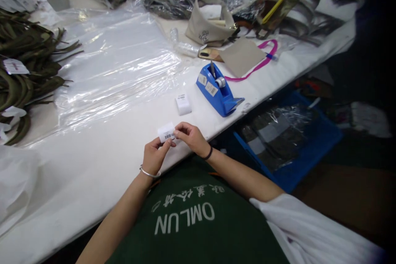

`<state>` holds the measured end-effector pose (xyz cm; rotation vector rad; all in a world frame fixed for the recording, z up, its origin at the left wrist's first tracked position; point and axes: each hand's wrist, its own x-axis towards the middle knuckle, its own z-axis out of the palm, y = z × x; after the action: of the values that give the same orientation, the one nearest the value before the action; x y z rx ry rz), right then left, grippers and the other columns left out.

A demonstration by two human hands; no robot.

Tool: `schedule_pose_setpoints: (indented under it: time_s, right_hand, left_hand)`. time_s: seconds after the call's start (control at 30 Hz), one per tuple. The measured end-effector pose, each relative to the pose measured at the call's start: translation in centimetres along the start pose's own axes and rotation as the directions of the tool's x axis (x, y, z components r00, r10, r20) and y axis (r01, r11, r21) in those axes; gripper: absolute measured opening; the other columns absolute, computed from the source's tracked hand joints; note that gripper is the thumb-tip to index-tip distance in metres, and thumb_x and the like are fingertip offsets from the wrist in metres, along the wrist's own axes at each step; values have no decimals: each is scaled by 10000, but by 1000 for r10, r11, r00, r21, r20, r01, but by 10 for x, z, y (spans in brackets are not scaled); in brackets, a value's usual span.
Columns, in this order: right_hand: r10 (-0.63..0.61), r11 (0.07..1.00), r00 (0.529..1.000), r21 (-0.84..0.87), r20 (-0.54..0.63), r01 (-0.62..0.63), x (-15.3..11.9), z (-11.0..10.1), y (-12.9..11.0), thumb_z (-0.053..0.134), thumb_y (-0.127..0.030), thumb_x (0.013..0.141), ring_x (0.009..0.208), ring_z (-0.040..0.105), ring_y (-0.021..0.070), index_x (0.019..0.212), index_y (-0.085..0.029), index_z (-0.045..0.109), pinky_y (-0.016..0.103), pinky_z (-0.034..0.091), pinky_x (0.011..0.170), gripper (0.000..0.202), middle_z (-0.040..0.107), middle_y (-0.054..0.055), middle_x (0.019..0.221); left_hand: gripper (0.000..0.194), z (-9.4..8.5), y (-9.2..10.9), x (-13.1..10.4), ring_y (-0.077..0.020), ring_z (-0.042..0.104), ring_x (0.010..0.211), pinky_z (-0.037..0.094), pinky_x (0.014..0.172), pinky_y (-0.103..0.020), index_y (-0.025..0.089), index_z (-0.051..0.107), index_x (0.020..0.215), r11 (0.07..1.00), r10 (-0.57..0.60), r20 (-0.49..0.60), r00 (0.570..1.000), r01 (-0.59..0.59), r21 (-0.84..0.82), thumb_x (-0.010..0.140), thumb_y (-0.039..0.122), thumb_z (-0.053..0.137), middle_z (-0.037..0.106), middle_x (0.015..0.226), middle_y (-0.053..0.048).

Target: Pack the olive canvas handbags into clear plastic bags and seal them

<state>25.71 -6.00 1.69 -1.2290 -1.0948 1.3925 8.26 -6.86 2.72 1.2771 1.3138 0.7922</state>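
Near the front edge of the table, my left hand [155, 154] is closed on a white barcode label [166, 132], thumb over its lower side. My right hand [192, 137] pinches the right end of the same label between thumb and fingertips. Black bars and small print show on the label's face. Just beyond my hands lies a small stack of white printed labels [183, 104]. To its right stands a blue tape dispenser [216, 90] with barcode stickers on its side.
Clear plastic bags [114, 62] lie flat across the middle of the white table [102, 165]. Dark green straps [24, 66] are heaped at left. A beige fabric pouch [210, 24] and a grey-brown sheet [243, 55] sit farther back. Below, at right, is a blue crate [297, 181] holding bagged goods.
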Motion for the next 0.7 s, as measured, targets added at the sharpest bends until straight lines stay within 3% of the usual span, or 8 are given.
schedule_pose_setpoints:
  time_s: [0.2, 0.33, 0.43, 0.7]
  right_hand:
    - [-40, 998, 997, -51, -71, 36, 18, -14, 24, 693, -397, 823, 720, 589, 127, 862, -179, 615, 260, 495, 705, 234, 627, -3, 791]
    - [-58, 992, 994, -120, -94, 47, 28, -22, 36, 668, -388, 848, 687, 597, 124, 859, -189, 605, 254, 509, 673, 209, 632, 2, 804]
    - [-58, 991, 995, -128, -80, 47, 29, -24, 40, 660, -371, 860, 696, 613, 132, 879, -200, 610, 260, 527, 675, 179, 641, 6, 827]
    - [-42, 987, 998, -156, -47, 34, 30, -27, 35, 641, -331, 879, 711, 616, 156, 870, -226, 620, 294, 535, 683, 108, 661, 21, 846]
  left_hand:
    - [272, 11, -14, 30, -214, 702, 824, 532, 855, -338, 173, 780, 805, 999, -7, 31, 999, 5, 45, 825, 433, 701, 775, 865, -66]
    - [247, 20, -30, 48, -214, 708, 767, 559, 783, -330, 169, 776, 871, 988, 69, 21, 997, -71, 134, 822, 398, 699, 770, 844, -73]
    - [226, 22, -42, 52, -218, 708, 747, 567, 761, -321, 174, 774, 898, 978, 119, 1, 993, -117, 172, 791, 368, 728, 766, 837, -73]
    - [160, 17, -49, 48, -235, 706, 740, 578, 730, -323, 191, 780, 849, 984, 69, 7, 998, -69, 164, 768, 328, 758, 761, 808, -74]
